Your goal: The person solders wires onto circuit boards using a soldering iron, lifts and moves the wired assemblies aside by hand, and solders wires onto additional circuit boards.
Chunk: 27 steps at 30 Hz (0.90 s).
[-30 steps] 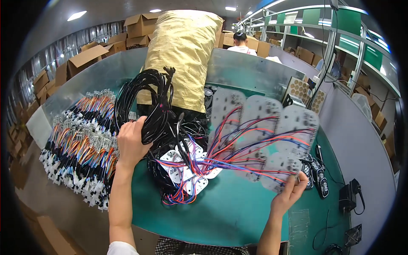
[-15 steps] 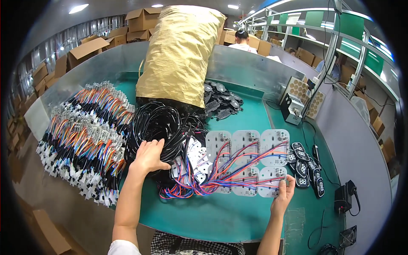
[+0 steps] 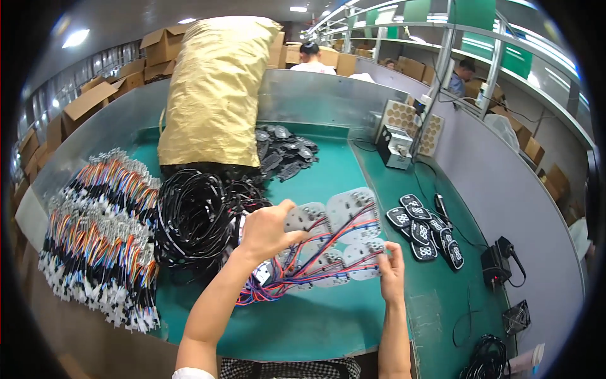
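A joined panel of pale rounded circuit boards (image 3: 351, 218) carries red, blue and dark wires (image 3: 278, 287) that gather at its lower left. My right hand (image 3: 392, 273) pinches the panel's near right edge between thumb and fingers. Over its left part is my left hand (image 3: 265, 232), thumb stretched away from the index finger; the other fingertips are hidden, and I cannot tell whether they touch the panel. Left of that hand lies a coiled bundle of black cables (image 3: 192, 211). White parts (image 3: 262, 273) show partly beneath my left wrist.
Bundled multicoloured wire harnesses (image 3: 104, 237) cover the left side. A large yellow sack (image 3: 214, 95) stands behind the cables, beside black plastic pieces (image 3: 287, 151). Black display panels (image 3: 421, 228) lie to the right, with a black powered box (image 3: 497, 265) and a small metal machine (image 3: 396, 147) beyond.
My left hand has moved right, from the black cables to over the panel. The panel looks more tilted, with my right hand still at its edge. The view has shifted right.
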Tool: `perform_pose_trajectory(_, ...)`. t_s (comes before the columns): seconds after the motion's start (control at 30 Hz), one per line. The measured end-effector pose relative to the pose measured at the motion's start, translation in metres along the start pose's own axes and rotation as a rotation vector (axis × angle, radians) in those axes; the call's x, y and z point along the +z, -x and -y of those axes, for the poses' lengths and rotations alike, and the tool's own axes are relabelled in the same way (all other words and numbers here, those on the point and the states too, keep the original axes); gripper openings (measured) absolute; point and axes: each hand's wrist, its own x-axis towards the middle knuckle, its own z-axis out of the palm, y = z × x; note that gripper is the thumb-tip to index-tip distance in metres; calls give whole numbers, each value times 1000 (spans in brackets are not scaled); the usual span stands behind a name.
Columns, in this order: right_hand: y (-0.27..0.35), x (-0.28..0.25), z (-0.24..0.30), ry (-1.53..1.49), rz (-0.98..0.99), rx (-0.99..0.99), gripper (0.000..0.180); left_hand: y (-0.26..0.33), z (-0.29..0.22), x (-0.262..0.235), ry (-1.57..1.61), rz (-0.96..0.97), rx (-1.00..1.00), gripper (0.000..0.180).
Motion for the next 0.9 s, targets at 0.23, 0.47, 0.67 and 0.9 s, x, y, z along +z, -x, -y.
perform_pose_trajectory(0.23,-7,22,9,194,-103,89,27,9,-16,20,-67,-244,82,40)
perform_pose_trajectory(0.47,-8,28,9,220,-152,134,22,20,-27,27,-204,-358,119,42)
perform_pose_trajectory(0.67,-6,28,14,287,-219,177,19,21,-35,31,-228,-409,110,40)
perform_pose_trajectory(0.9,-5,29,15,258,-241,202,22,28,-38,35,-256,-443,107,41)
